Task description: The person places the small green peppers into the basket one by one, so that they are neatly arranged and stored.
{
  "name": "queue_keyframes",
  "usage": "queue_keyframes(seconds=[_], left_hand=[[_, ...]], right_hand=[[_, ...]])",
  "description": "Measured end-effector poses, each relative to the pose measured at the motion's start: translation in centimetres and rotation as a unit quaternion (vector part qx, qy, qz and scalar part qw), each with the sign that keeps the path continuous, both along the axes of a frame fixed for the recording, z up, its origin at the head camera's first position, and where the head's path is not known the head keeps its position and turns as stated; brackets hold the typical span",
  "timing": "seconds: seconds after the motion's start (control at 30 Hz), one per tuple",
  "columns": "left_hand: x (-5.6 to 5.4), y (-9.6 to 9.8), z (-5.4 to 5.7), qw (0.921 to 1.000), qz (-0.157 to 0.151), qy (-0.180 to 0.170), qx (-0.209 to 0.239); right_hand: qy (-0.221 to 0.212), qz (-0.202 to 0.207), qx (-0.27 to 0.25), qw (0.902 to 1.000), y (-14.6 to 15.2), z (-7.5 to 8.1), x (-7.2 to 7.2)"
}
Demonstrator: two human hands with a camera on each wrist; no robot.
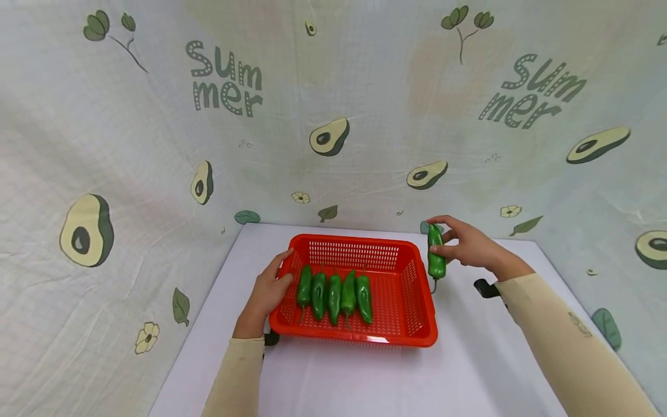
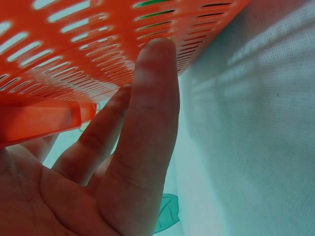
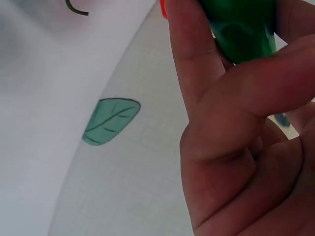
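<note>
A red plastic basket [image 1: 385,341] with slotted walls sits on the white table, several green chili peppers [image 1: 334,298] lying side by side in its left half. At the basket's left side, my left hand [image 1: 268,292] grips the rim; in the left wrist view its fingers [image 2: 152,98] press on the slotted outer wall. My right hand [image 1: 466,243] pinches another green chili pepper [image 1: 436,252] between thumb and fingers, just outside the basket's right rim. That pepper hangs upright with its stem downward. The right wrist view shows only part of this pepper [image 3: 241,29] behind the fingers.
White cloth [image 1: 375,191] printed with avocados, leaves and lettering hangs behind the table and along both sides. The white tabletop [image 1: 333,382] extends in front of the basket and to its right. Black straps [image 1: 487,288] show at the wrists.
</note>
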State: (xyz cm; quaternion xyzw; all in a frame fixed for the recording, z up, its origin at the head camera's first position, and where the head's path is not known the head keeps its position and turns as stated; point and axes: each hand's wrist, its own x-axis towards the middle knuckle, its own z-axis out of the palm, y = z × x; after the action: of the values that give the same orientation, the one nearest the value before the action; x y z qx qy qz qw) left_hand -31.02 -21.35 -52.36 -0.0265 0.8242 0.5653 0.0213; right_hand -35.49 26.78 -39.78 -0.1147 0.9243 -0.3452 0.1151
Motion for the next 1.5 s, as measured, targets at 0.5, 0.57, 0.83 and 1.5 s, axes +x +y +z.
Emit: queue_keyframes(seconds=[0.5,0.57,0.83,1.5], left_hand=[[0.0,-0.2,0.2,0.9999,-0.003,0.001,0.014],[0.0,-0.1,0.2,0.9999,-0.002,0.000,0.013],[0.1,-0.1,0.4,0.9999,0.002,-0.004,0.011],[0.0,0.1,0.4,0.9998,0.002,-0.009,0.016]], right_hand=[[-0.017,0.027,-0.018,0.9993,-2.2,2.3,-1.8],[-0.029,0.030,-0.034,0.9986,-2.7,2.0,-2.0],[-0.028,0.067,-0.059,0.9956,-6.6,0.2,-2.3],[-0.119,0.147,-0.091,0.9777,-15.5,-5.8,-3.0]])
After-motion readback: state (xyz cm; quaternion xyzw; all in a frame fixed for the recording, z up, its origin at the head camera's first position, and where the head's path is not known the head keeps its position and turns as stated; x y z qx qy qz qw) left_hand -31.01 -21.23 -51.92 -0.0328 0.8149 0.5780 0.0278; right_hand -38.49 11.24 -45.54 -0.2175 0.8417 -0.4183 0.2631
